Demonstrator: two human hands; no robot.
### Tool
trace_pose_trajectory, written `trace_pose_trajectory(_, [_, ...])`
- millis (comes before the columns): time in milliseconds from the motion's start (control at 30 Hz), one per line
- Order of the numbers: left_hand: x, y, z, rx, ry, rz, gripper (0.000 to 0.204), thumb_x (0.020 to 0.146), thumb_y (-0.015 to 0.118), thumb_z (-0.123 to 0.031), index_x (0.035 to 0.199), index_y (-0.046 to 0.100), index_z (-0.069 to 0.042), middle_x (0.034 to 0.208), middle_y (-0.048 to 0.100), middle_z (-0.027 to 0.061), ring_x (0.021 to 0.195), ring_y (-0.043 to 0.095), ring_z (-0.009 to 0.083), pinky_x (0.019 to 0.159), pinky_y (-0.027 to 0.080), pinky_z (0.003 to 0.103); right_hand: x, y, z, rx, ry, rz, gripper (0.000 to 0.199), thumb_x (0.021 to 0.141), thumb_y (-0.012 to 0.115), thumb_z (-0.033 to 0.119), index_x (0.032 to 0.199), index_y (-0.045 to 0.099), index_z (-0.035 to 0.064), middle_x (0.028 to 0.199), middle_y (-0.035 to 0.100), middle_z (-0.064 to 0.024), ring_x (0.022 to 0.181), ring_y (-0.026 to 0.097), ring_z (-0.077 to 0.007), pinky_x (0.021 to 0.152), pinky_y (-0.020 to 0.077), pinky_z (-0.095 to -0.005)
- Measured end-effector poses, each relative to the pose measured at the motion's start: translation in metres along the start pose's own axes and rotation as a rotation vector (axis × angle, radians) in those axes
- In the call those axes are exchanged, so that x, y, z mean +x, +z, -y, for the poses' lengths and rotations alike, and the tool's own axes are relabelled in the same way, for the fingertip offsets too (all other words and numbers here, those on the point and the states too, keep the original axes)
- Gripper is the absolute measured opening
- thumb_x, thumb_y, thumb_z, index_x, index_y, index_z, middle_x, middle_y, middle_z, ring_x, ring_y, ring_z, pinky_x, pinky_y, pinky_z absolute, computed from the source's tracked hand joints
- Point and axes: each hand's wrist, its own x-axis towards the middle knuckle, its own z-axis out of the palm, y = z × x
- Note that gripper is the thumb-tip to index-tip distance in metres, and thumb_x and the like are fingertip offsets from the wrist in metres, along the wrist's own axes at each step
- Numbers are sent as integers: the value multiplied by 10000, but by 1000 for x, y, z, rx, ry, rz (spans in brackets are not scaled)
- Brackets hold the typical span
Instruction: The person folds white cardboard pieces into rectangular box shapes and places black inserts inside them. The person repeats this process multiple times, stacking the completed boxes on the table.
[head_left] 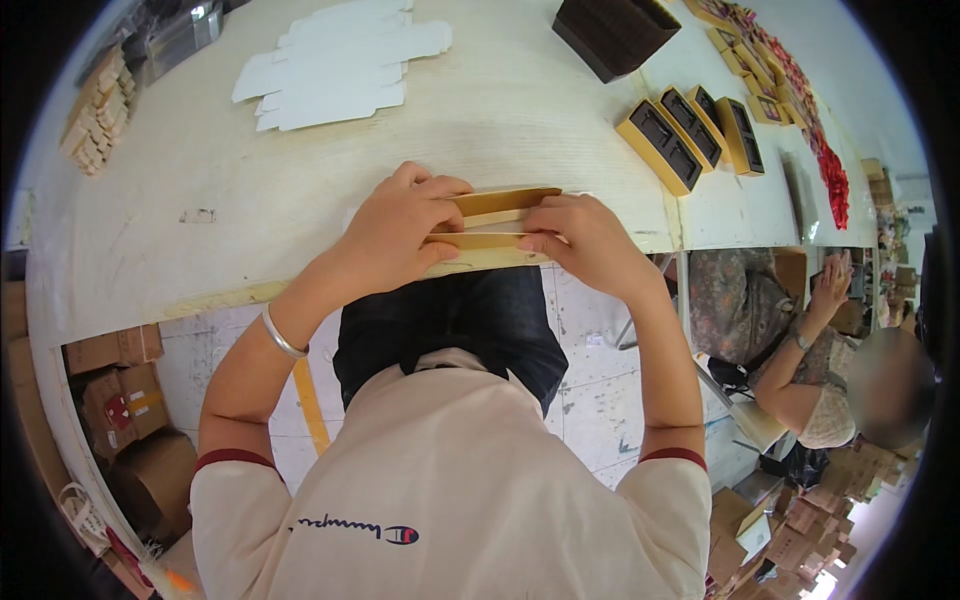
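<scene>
2 hands (402, 232) (592, 240) hold 1 gold box (510, 203) (4 black-lined boxes (690, 128) nearby).

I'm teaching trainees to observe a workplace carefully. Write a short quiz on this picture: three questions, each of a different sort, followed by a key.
1. What do the left hand and right hand both hold?
a) a red bow
b) a gold cardboard piece
c) a roll of tape

2. True or false: the flat white sheets lie to the left of the gold boxes on the table.

3. Fill the gap: those boxes hold ____ inserts.

Key: 1. b; 2. true; 3. black.
</scene>
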Motion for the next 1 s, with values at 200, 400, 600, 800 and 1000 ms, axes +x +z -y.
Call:
trace_pose_trajectory(200, [7,18,-20,70,-115,-123,181,709,760,-175,783,673,-35,1098,602,44,965,497,271,860,458,337,-1,35,27,-414,-107,-295,157,735,707,104,850,613,53,872,565,-51,812,534,-248,647,438,-357])
trace_pose_trajectory(400, [5,2,-26,-31,-190,-5,283,754,746,-191,931,632,-2,1225,500,131,960,559,315,817,483,380,4,7,4,-302,-104,-223,191,737,626,22,927,615,40,912,567,-118,881,573,-289,731,480,-394])
trace_pose_trajectory(600, [7,10,-22,-215,-300,82,368,776,701,-99,1096,575,34,1357,385,185,956,600,351,847,498,379,-10,25,25,68,-259,-157,288,704,726,23,974,623,16,1095,576,-127,877,612,-325,791,520,-371])
trace_pose_trajectory(800, [0,-15,-26,-225,29,220,432,732,736,-81,1131,587,-7,1360,414,130,1009,570,305,858,500,355,-16,23,2,160,-113,-132,165,691,738,56,725,586,4,876,547,-106,820,576,-296,688,488,-381])
trace_pose_trajectory(1000, [22,14,5,-160,274,121,254,710,752,-102,933,648,-39,916,610,63,882,586,258,729,496,347,-11,23,17,253,25,-145,262,727,707,13,881,495,13,904,551,-148,862,580,-367,691,471,-410])
